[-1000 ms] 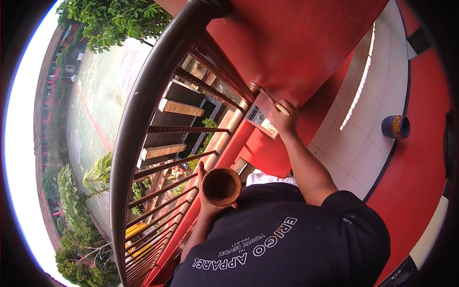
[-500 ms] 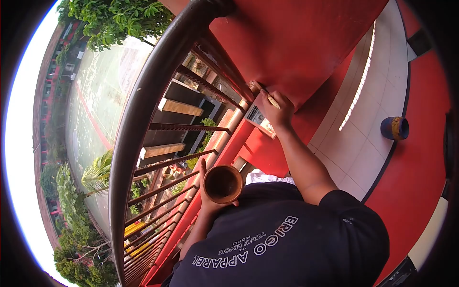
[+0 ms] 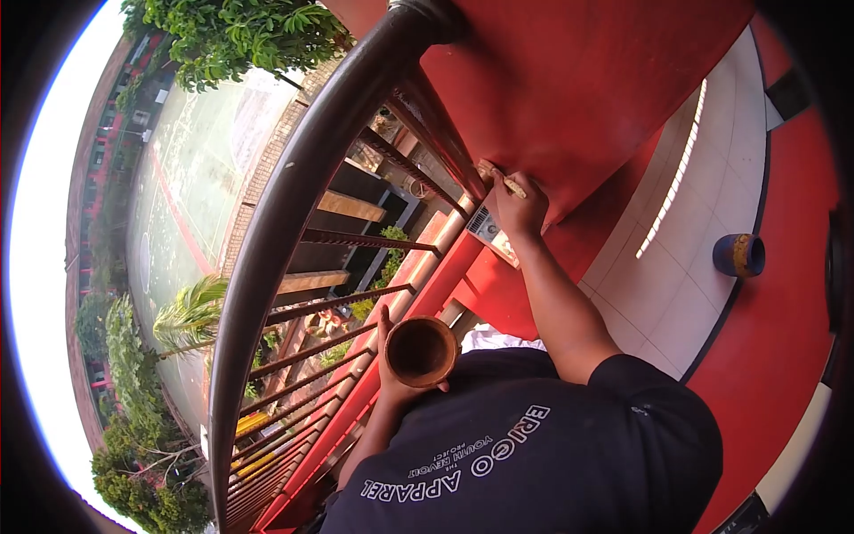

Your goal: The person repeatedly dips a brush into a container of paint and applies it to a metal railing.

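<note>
My right hand (image 3: 520, 209) grips a paint brush (image 3: 503, 181) with a pale handle. Its bristles press against the foot of the red wall (image 3: 569, 89), next to the dark railing bars (image 3: 427, 169). My left hand (image 3: 391, 374) holds a small brown paint-smeared cup (image 3: 420, 351) by its side, close to my chest and just inside the railing. The cup's open mouth faces the camera and its inside looks dark brown.
A thick dark handrail (image 3: 294, 214) curves across the view, with a courtyard and trees far below. A blue paint can (image 3: 740, 254) stands on the white tiled floor (image 3: 676, 267) at right. A small printed box (image 3: 489, 227) lies under my right wrist.
My right hand has slid the brush slightly along the foot of the wall. The view has shifted a little. The cup stays held in my left hand.
</note>
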Motion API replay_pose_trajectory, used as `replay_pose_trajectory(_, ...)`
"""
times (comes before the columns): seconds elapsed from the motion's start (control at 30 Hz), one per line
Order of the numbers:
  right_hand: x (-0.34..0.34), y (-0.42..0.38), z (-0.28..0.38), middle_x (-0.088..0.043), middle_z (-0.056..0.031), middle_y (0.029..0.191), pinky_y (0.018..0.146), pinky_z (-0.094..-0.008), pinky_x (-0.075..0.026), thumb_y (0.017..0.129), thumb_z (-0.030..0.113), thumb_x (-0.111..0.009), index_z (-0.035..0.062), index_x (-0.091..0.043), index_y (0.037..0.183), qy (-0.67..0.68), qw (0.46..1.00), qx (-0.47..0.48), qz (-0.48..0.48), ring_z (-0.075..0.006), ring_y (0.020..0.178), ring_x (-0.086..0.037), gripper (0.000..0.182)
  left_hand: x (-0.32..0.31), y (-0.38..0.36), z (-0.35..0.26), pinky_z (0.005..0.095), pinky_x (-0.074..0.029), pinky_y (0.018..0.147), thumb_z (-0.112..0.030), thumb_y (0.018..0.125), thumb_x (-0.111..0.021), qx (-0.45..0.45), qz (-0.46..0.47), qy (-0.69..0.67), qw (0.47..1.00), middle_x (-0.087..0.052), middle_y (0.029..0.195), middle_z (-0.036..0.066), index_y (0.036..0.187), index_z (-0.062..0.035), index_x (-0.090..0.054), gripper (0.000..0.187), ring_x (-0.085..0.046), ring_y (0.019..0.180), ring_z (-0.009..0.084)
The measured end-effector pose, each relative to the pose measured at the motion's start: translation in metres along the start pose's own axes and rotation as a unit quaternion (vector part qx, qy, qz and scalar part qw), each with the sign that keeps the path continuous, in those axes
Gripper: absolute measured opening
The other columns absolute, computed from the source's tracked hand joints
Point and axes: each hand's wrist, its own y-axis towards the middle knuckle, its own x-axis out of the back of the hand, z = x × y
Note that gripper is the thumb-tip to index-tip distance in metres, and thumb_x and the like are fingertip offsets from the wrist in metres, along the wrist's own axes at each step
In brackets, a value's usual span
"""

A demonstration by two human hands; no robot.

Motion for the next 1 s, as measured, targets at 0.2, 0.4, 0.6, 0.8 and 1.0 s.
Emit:
replay_pose_trajectory(0.2,-0.003,0.003,-0.004,-0.057,-0.0116,0.064,0.056,-0.0441,-0.046,0.079,0.016,-0.073,0.0071,-0.052,0.067,-0.059,0.993,0.087,0.051,-0.0332,0.064,-0.059,0.026,-0.008,-0.001,-0.006,0.0421,-0.032,0.113,-0.042,0.046,-0.097,0.037,-0.015,-0.076,0.996,-0.063,0.116,0.007,0.15,0.0003,0.013,0.158,-0.062,0.111,0.0208)
replay_pose_trajectory(0.4,0.015,0.003,0.004,-0.057,-0.0115,0.064,0.055,-0.0452,-0.046,0.079,0.018,-0.073,0.0081,-0.05,0.067,-0.109,0.988,0.074,0.076,-0.0337,0.063,-0.059,0.028,-0.006,0.0,-0.001,0.0408,-0.039,0.107,-0.041,0.047,-0.097,0.005,-0.007,-0.027,1.0,-0.063,0.116,0.008,0.15,-0.0001,0.016,0.158,-0.063,0.11,0.0213)
replay_pose_trajectory(0.6,0.012,0.005,0.007,-0.059,-0.0119,0.064,0.054,-0.0462,-0.047,0.08,0.02,-0.073,0.0093,-0.05,0.068,-0.07,0.99,0.092,0.075,-0.0348,0.061,-0.061,0.028,-0.011,0.002,-0.016,0.0428,-0.033,0.112,-0.045,0.047,-0.096,0.058,-0.025,-0.076,0.995,-0.063,0.117,0.007,0.15,0.0014,0.014,0.158,-0.062,0.11,0.0207)
replay_pose_trajectory(0.8,0.011,0.008,-0.003,-0.06,-0.0122,0.064,0.053,-0.0449,-0.046,0.081,0.021,-0.074,0.0088,-0.051,0.068,-0.052,0.994,0.075,0.055,-0.0335,0.061,-0.061,0.029,-0.009,0.001,-0.011,0.0435,-0.026,0.116,-0.051,0.044,-0.095,0.045,-0.019,-0.053,0.997,-0.063,0.116,0.008,0.15,0.0018,0.013,0.16,-0.061,0.113,0.0211)
replay_pose_trajectory(1.0,0.025,-0.039,-0.06,-0.06,-0.0144,0.062,0.051,-0.0422,-0.045,0.082,0.023,-0.075,0.0051,-0.051,0.066,0.001,0.994,-0.084,0.069,-0.0343,0.059,-0.061,0.034,-0.002,-0.003,0.002,0.0425,-0.031,0.112,-0.052,0.042,-0.095,0.018,-0.032,0.009,0.999,-0.063,0.115,0.007,0.15,0.0018,0.014,0.162,-0.06,0.113,0.0211)
